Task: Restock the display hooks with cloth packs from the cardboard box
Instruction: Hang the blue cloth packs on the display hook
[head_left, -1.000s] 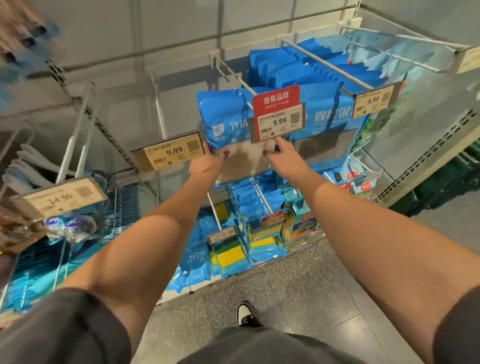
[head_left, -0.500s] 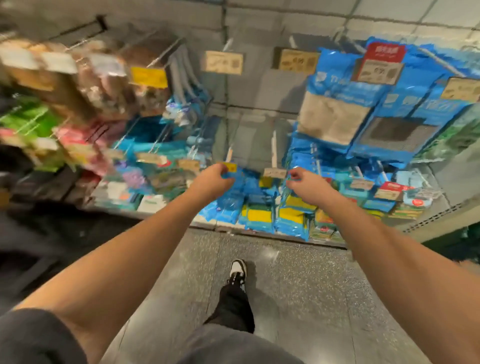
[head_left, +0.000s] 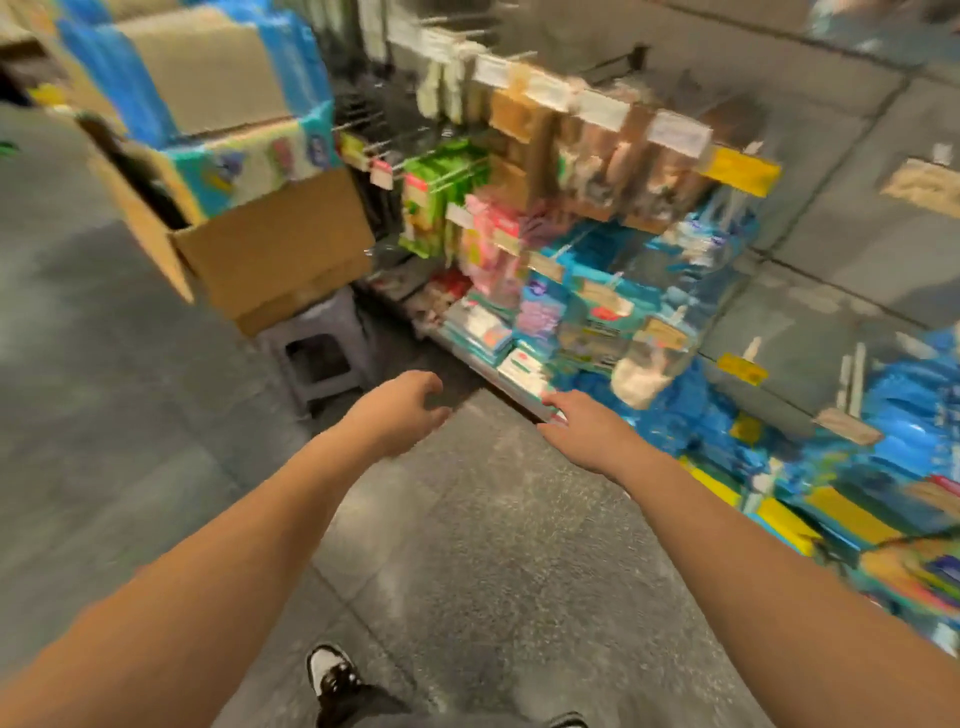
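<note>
Both hands empty above the floor, box up at the far left.

A shoe stood on the grey floor. Further out, the left hand hung with fingers loosely curled, grasping nothing; the right hand reached flat, fingers released, near the bottom shelf edge. Beyond them a stool carried the open box, packs sticking out of it. Blurred hooks of goods filled the right.
</note>
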